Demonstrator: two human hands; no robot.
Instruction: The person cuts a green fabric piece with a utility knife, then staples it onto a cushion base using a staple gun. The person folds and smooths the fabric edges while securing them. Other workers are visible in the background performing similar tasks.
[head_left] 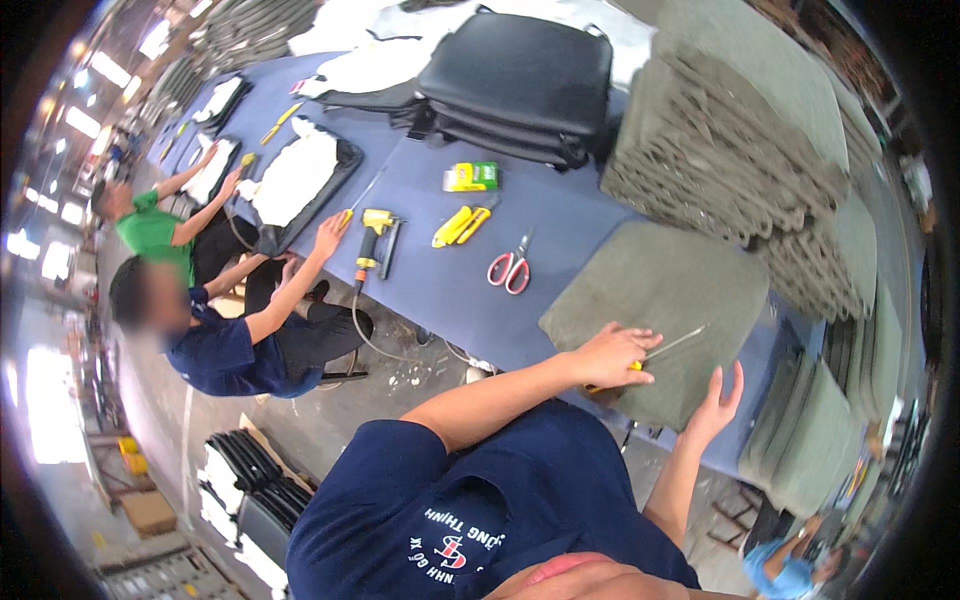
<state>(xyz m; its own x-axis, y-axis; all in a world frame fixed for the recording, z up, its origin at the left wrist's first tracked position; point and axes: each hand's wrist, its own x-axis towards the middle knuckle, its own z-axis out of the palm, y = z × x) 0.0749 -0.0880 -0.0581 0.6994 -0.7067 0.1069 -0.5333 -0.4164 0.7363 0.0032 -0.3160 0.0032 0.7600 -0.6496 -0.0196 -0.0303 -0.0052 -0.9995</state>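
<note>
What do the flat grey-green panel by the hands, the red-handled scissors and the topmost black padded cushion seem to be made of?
Flat grey-green panel: perhaps fabric or foam, judging by its dull, matt surface.
Red-handled scissors: probably metal blades, silvery; smooth, brightly coloured handles suggest plastic.
Black padded cushion: leather or vinyl, seemingly; smooth with soft sheen.
</note>
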